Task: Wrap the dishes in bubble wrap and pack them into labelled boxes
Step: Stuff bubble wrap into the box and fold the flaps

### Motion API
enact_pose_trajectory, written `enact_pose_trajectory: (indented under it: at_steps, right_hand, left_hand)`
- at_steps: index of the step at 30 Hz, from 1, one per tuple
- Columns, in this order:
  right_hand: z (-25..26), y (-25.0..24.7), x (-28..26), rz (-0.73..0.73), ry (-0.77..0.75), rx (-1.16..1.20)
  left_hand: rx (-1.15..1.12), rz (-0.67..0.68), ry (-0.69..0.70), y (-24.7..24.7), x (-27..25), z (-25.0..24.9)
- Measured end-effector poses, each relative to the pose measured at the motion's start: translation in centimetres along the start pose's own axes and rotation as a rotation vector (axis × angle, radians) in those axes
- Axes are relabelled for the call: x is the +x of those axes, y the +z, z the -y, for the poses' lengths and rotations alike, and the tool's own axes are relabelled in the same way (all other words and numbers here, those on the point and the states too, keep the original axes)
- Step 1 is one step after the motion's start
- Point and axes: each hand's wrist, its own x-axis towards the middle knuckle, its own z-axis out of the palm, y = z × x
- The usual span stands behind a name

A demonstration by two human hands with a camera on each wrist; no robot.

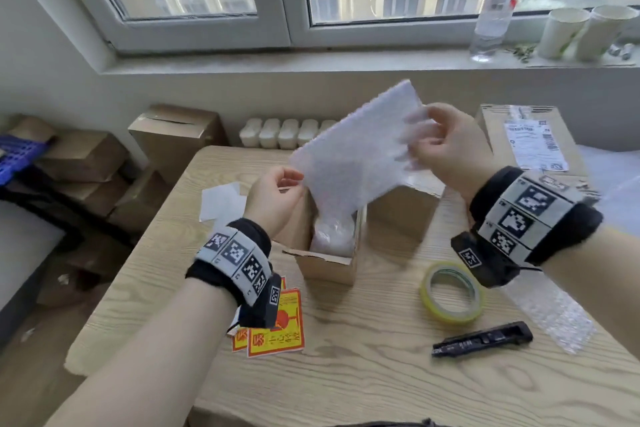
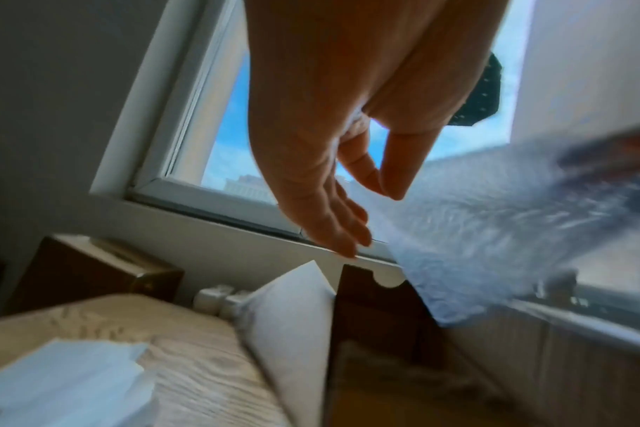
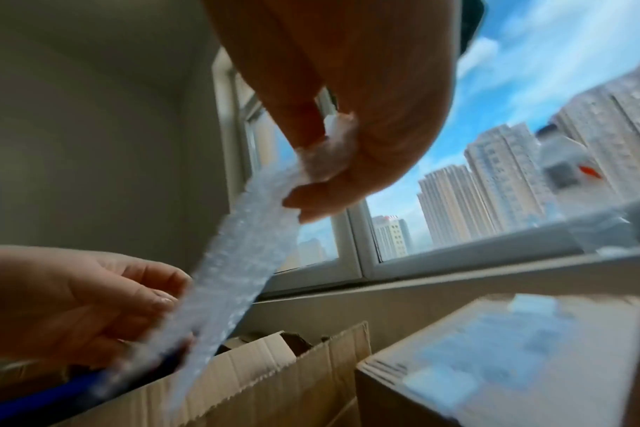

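Both hands hold up a white bubble wrap sheet [image 1: 353, 156] over a small open cardboard box [image 1: 329, 269] on the wooden table [image 1: 363, 374]. Inside the box lies a bundle wrapped in bubble wrap [image 1: 332, 236]. My left hand [image 1: 294, 180] pinches the sheet's lower left edge; in the left wrist view, thumb and forefinger of this left hand [image 2: 384, 187] meet at the edge of the bubble wrap sheet [image 2: 493, 231]. My right hand [image 1: 415, 146] grips the upper right corner, and the right wrist view shows the right hand [image 3: 322, 161] bunching the bubble wrap sheet [image 3: 238, 245].
A yellow tape roll [image 1: 452, 291] and a black utility knife [image 1: 483, 338] lie right of the box, beside a loose bubble wrap strip [image 1: 554, 315]. Red-and-yellow labels [image 1: 277, 333] lie at the front left, white paper [image 1: 221, 201] behind them. A big labelled carton [image 1: 530, 139] stands at the back right.
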Motion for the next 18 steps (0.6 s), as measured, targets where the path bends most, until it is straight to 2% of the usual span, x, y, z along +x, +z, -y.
enact_pose_trajectory:
  at_steps: [2,5,8,12,15,18]
  right_hand:
    - [1.2,1.5,0.7,0.006,-0.107,-0.137]
    - [2.9,4.4,1.5,0.224,-0.187,-0.487]
    - [4.1,6.7,3.0,0.402,-0.127,-0.779]
    - [6.6,6.8,5.2,0.499,0.005,-0.832]
    - [7.1,7.3,5.9,0.530,0.015,-0.893]
    - [5.0,9.5,6.1,0.512,-0.041,-1.013]
  left_hand:
    - [0.144,0.008,0.031,-0.3,0.4,1.1]
    - [0.279,0.016,0.084,-1.0,0.6,1.8]
    - [0.439,0.088,0.146,-1.0,0.8,1.9]
    - [0.375,0.135,0.140,-1.2,1.5,1.5]
    - [0.347,0.192,0.096,-1.0,2.2,1.2]
    - [0.493,0.278,0.062,-0.3,2.8,1.2]
